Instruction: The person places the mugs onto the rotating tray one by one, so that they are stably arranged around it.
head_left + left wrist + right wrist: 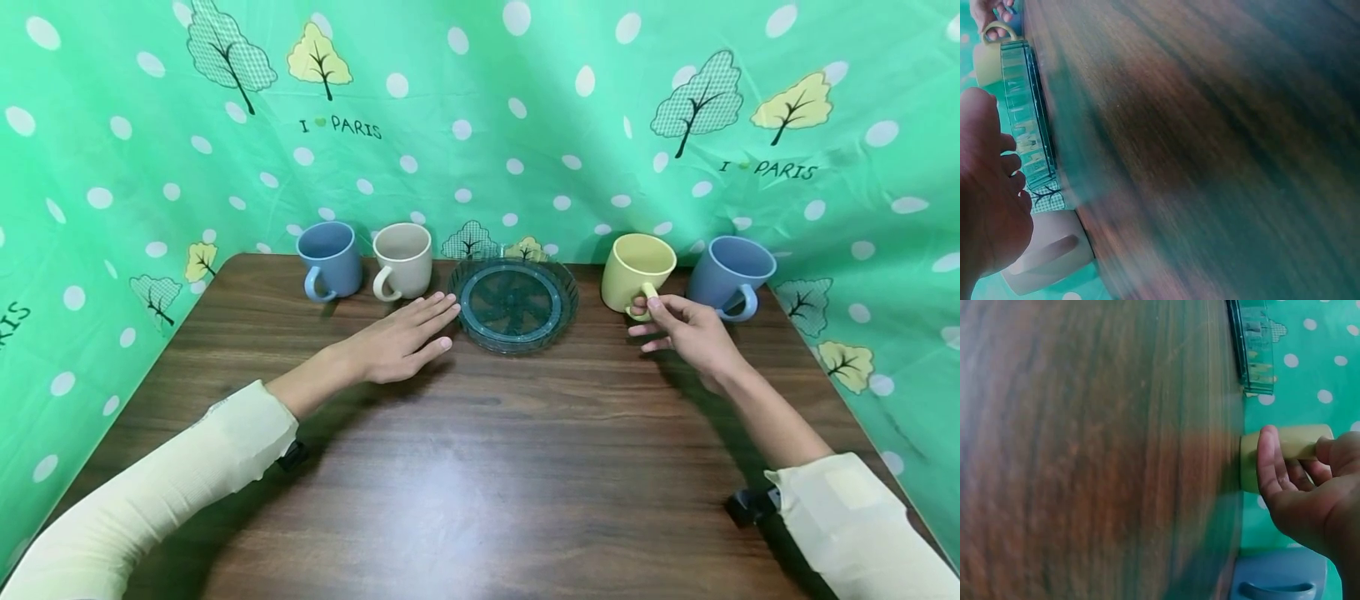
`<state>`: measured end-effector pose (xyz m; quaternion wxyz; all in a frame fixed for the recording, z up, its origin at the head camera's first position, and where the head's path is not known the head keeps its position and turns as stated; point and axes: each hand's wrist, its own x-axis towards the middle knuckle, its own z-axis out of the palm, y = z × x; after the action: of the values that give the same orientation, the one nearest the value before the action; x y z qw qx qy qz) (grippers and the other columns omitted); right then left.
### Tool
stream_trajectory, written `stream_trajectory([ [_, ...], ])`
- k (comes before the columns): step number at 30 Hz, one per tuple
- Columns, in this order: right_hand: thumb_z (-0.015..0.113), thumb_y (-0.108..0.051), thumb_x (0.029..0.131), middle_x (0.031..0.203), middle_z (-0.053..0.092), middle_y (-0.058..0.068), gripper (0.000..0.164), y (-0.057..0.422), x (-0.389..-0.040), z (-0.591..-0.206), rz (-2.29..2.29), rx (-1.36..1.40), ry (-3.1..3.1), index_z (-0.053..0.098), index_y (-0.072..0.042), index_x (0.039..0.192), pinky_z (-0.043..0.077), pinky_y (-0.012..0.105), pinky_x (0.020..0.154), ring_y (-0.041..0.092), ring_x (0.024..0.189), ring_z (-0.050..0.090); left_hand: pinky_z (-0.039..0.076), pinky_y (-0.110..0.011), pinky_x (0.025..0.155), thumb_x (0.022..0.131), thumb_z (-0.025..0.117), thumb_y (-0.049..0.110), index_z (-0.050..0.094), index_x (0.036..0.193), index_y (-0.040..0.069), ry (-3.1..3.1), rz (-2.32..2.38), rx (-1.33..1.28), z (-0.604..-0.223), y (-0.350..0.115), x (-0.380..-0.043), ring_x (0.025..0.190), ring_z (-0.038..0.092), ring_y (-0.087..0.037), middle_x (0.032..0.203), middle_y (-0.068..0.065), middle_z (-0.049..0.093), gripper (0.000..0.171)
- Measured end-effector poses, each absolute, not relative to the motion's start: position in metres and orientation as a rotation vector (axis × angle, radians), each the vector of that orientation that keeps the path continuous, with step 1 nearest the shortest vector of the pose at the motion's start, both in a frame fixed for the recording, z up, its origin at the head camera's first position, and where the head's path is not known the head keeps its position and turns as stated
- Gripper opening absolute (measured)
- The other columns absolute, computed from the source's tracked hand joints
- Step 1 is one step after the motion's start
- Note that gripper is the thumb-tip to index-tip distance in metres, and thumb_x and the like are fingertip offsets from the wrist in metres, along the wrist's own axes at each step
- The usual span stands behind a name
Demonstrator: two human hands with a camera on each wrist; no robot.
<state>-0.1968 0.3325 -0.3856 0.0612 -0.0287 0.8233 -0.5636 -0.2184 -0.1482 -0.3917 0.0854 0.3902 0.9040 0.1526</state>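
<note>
My right hand (693,337) pinches the handle of a yellow mug (636,271) between thumb and fingers. The mug stands upright on the table; in the right wrist view the fingers cover part of its side (1294,440). Stretched out flat, my left hand (401,340) has its fingertips at the left rim of a round, dark teal see-through dish (551,329). Whether they touch the dish I cannot tell. Just behind that hand is a white mug (408,258), its handle toward me. The left wrist view shows the dish's ribbed wall (1019,109) beyond the fingers.
A blue mug (333,258) stands left of the white one. Another blue mug (731,271) is right of the yellow mug, close to my right hand. All stand along the back of the brown wooden table (525,467), before a green dotted cloth (517,117).
</note>
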Motion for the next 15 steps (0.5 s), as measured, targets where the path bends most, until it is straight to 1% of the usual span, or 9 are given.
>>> stream_trajectory([
  [4,0.055,-0.036,0.119,0.124,0.08,-0.015,0.052,0.3328,-0.194,-0.3876,-1.937,-0.089,2.268,0.056,0.005,0.15,0.069,0.025,0.087,0.002,0.107,0.081,0.012,-0.054,0.148,0.124,0.036,0.042,0.021,0.18,0.008,2.69,0.435,1.171,-0.3925,-0.1487,-0.2181,0.179,0.01,-0.033,0.191,-0.014,0.016,0.067],
  [7,0.058,-0.033,0.117,0.122,0.081,-0.01,0.049,0.3322,-0.1936,-0.3874,-2.07,-0.094,2.132,0.057,0.006,0.147,0.069,0.024,0.09,0.006,0.106,0.082,0.012,-0.054,0.148,0.125,0.035,0.041,0.021,0.18,0.008,2.694,0.418,1.183,-0.3929,-0.149,-0.2189,0.179,0.011,-0.034,0.191,-0.014,0.017,0.067],
  [11,0.06,-0.027,0.117,0.119,0.082,-0.003,0.039,0.3305,-0.194,-0.3861,-2.156,-0.095,2.042,0.063,0.004,0.139,0.069,0.025,0.093,0.01,0.104,0.083,0.013,-0.055,0.147,0.125,0.036,0.041,0.021,0.18,0.007,2.699,0.398,1.199,-0.3937,-0.1496,-0.22,0.179,0.014,-0.036,0.19,-0.016,0.018,0.067],
  [15,0.061,-0.022,0.117,0.112,0.082,0.0,0.029,0.3297,-0.1937,-0.3869,-2.219,-0.102,1.988,0.068,0.003,0.129,0.069,0.026,0.093,0.013,0.1,0.084,0.013,-0.054,0.147,0.125,0.037,0.04,0.02,0.18,0.007,2.696,0.39,1.206,-0.3937,-0.1499,-0.2199,0.179,0.015,-0.037,0.19,-0.016,0.018,0.067],
])
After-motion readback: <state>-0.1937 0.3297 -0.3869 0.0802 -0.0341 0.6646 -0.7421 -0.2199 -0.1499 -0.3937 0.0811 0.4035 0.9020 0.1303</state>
